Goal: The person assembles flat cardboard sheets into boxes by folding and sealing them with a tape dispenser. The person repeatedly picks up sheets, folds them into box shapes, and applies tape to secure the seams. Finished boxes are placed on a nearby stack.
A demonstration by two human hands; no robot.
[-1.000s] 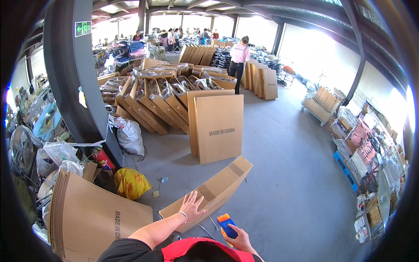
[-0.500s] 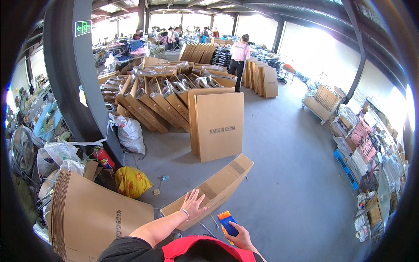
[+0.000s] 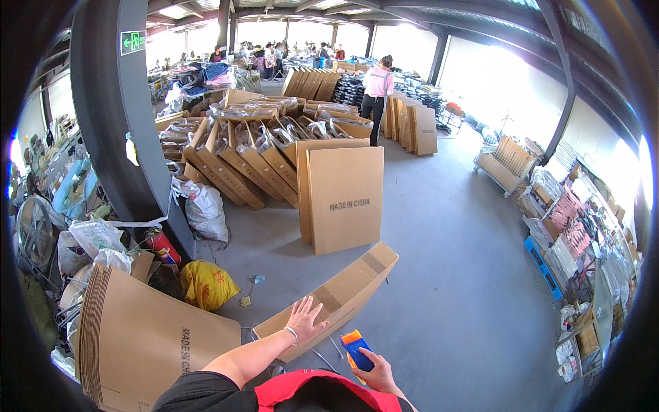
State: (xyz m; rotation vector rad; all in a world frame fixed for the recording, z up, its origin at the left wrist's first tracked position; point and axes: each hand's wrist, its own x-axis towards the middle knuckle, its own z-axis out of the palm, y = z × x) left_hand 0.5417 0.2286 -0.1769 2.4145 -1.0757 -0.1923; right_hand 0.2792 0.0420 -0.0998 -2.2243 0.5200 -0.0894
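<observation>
A narrow cardboard carton (image 3: 357,280) stands slantwise before me, with darker tape bands across its upper face. My left hand (image 3: 304,321) lies on that face with its fingers spread, pressing flat rather than gripping. Close to the carton's right side, my right hand (image 3: 375,371) is wrapped round a blue-and-orange tape dispenser (image 3: 357,350). The dispenser is held apart from the carton. At lower left leans a stack of flat cardboard sheets (image 3: 147,336), partly covered by my left arm.
Two upright cartons (image 3: 347,199) stand just ahead. Behind them are rows of open cartons (image 3: 237,161) holding plastic-wrapped goods. A dark pillar (image 3: 113,117), a yellow bag (image 3: 208,285) and a fire extinguisher (image 3: 163,245) are at left. A person (image 3: 377,89) stands farther back; a blue pallet (image 3: 542,266) lies right.
Almost nothing differs. My left hand stays flat on the carton, and my right hand keeps the tape dispenser, shifted very slightly left.
</observation>
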